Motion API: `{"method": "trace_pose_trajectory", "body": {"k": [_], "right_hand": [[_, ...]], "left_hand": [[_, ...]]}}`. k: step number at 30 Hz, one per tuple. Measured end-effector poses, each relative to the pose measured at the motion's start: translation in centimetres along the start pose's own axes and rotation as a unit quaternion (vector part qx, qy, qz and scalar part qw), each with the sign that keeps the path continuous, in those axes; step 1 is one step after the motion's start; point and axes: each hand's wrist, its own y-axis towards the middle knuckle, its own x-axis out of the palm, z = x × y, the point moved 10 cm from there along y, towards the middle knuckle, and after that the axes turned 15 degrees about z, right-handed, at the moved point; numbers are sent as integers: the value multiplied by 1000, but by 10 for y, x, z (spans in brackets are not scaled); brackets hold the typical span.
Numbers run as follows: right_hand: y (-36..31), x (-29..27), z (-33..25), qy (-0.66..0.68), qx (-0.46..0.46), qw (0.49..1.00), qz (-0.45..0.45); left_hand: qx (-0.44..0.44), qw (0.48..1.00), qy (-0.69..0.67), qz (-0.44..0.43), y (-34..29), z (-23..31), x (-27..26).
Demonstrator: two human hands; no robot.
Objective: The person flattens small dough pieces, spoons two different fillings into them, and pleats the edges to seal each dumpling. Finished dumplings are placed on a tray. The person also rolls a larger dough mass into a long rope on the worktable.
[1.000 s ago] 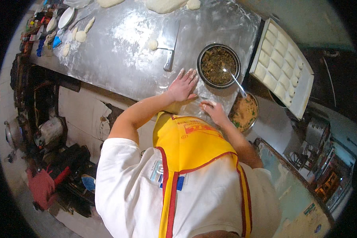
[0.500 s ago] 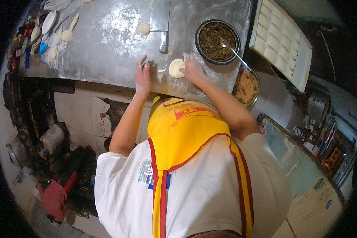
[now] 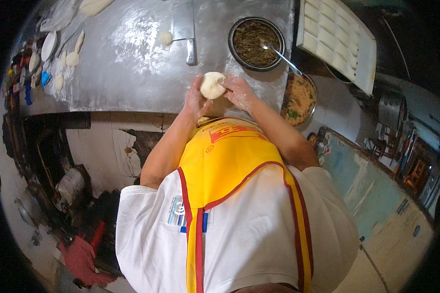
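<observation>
A round, flattened piece of white dough (image 3: 212,87) is held up between my two hands at the near edge of the metal table. My left hand (image 3: 196,99) grips its left side from below, with the thumb near the lower edge. My right hand (image 3: 238,93) pinches its right edge, where the dough looks slightly folded. Beyond my hands lies a cleaver (image 3: 184,29), its pale handle pointing toward me. Right of it stands a round dark-rimmed bowl (image 3: 233,54) of dark chopped filling, with a metal spoon (image 3: 287,60) resting in it.
A small dough ball (image 3: 166,38) lies beside the cleaver blade. A metal bowl of orange-brown mix (image 3: 314,100) sits at the table's right edge, below a white tray (image 3: 371,73) of dough pieces. More dough pieces (image 3: 73,59) and a white oval dish (image 3: 49,46) lie at far left.
My right hand has lifted the dough off the table toward me. My left hand, empty before, has moved right and now holds it too. The view has shifted slightly.
</observation>
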Motion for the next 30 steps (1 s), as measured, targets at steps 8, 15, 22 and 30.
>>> {"method": "trace_pose_trajectory", "body": {"k": [8, 15, 22, 30], "right_hand": [[-44, -9, -102, -420, -216, 877, 83], [-73, -109, -231, -611, -383, 593, 358], [-51, -138, -204, -650, -377, 586, 303], [-45, -153, -165, -596, -366, 620, 356]], "left_hand": [[27, 992, 121, -19, -10, 0, 44], [82, 984, 153, -30, -8, 20, 41], [47, 986, 147, -67, -17, 28, 45], [19, 978, 181, -105, -45, 23, 60]]}}
